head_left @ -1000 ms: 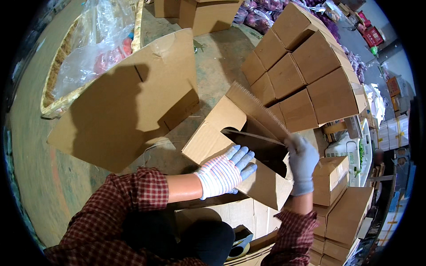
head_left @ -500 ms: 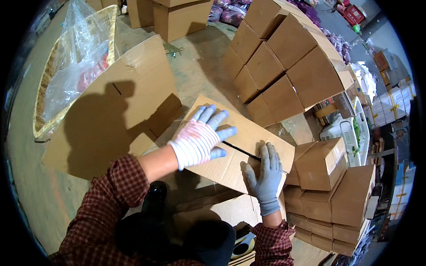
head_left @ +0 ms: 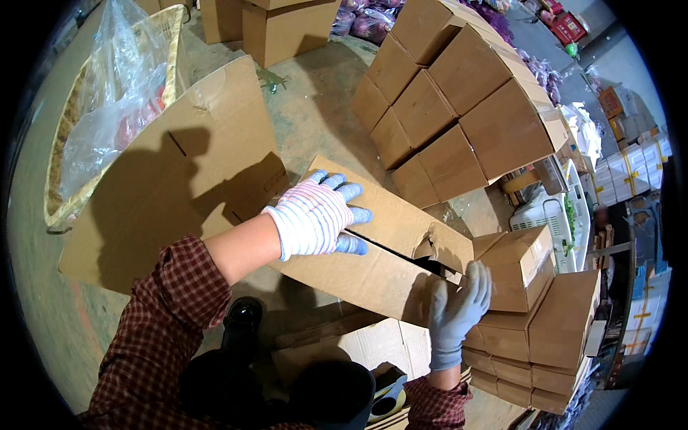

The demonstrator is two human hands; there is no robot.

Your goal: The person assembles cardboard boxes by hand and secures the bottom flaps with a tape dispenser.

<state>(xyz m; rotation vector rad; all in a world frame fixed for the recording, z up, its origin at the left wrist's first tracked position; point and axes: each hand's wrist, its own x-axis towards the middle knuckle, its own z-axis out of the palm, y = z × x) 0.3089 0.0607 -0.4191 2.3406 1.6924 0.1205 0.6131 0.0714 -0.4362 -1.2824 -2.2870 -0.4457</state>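
Note:
A brown cardboard box (head_left: 344,271) lies before me, its two top flaps meeting at a dark slit. Near the slit's right end the cardboard is torn and bent up. My left hand (head_left: 315,216), in a striped white and blue-grey glove, rests on the top with its fingers spread, holding nothing. At the box's right end is my right hand (head_left: 460,309) in a grey glove. Its fingers are stretched out and point upward, close to the edge; whether the palm touches the cardboard I cannot tell.
A large cardboard sheet (head_left: 165,193) leans at left, beside a woven basket (head_left: 54,179) with clear plastic bags. Cardboard boxes (head_left: 502,115) are stacked at right. Flattened cardboard (head_left: 390,344) and what looks like a tape dispenser (head_left: 387,407) lie by my knees.
My right hand has moved right, from the flaps to the box's right end. The torn cardboard now shows where it was. My left hand has shifted slightly left.

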